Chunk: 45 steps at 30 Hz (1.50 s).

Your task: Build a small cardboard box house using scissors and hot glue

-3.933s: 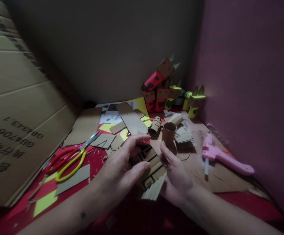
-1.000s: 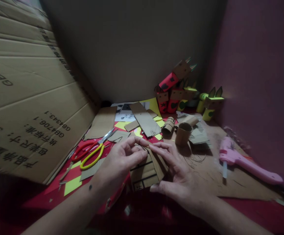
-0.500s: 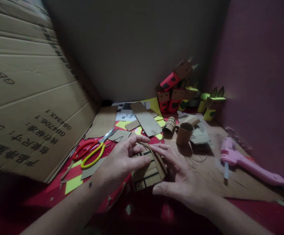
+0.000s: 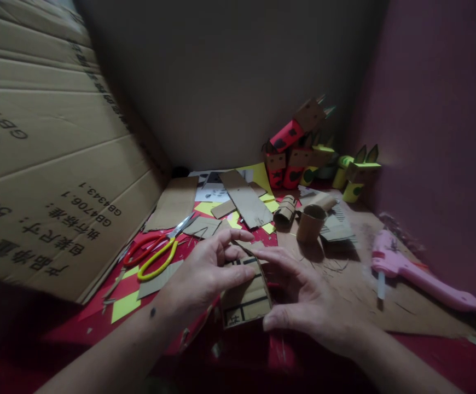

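Between my hands, low in the middle of the head view, is a folded cardboard piece (image 4: 248, 293) with black printed lines. My left hand (image 4: 211, 265) grips it from the left, thumb across its front face and fingers behind the upper edge. On the other side, my right hand (image 4: 303, 295) touches its right edge with fingertips at the top and the thumb near the lower corner. The inner faces of the piece are hidden.
Scissors (image 4: 160, 262) with red and yellow handles lie at left beside a large carton (image 4: 57, 164). Cardboard tubes (image 4: 311, 224) stand and lie beyond my right hand. A pink glue gun (image 4: 422, 279) rests at right. Red and yellow animal figures (image 4: 293, 164) are at the back.
The cardboard piece has turned and looks narrower, its side folds less visible. My right hand has shifted slightly to the right with it. The view has moved a little.
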Tool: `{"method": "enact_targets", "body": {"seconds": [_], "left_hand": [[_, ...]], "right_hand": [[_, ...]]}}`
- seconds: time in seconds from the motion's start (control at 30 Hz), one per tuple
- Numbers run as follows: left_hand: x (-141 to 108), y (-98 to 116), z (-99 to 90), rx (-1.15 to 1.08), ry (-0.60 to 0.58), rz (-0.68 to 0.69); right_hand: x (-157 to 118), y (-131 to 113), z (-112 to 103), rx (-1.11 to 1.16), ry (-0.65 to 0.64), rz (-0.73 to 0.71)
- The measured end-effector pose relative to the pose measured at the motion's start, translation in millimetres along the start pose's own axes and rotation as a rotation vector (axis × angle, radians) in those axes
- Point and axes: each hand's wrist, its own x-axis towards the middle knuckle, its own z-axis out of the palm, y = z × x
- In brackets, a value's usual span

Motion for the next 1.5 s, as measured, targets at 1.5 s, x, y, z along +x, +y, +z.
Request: {"method": "enact_targets", "body": {"seconds": [1.5], "left_hand": [[-5,13,4.0,0.367,-0.079,0.105]], "right_hand": [[-3,-10,5,0.123,-0.012,-0.106]]}}
